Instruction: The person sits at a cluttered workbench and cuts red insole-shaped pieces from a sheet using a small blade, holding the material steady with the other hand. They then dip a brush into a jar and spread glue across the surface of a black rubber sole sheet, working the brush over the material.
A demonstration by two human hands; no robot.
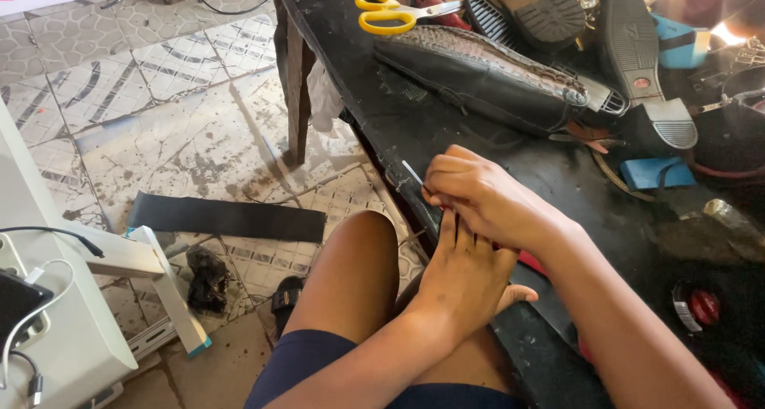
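My right hand point(486, 198) is curled at the near edge of the black workbench point(446, 130), its fingers pinched on a thin pale blade-like tool point(412, 172) whose tip sticks out to the upper left. My left hand point(462, 277) lies flat just below it, fingers pointing up under the right hand and pressing on something dark at the bench edge; a bit of red point(530, 262) shows beneath the hands. What the left hand presses on is mostly hidden. My bare knee point(358, 258) is just left of the hands.
On the bench lie yellow-handled scissors point(382, 12), a long black shoe upper point(478, 74), several shoe soles point(637, 50), a blue block point(653, 172). A black rubber strip point(227, 216) lies on the cracked tiled floor. A white machine point(56, 313) stands at left.
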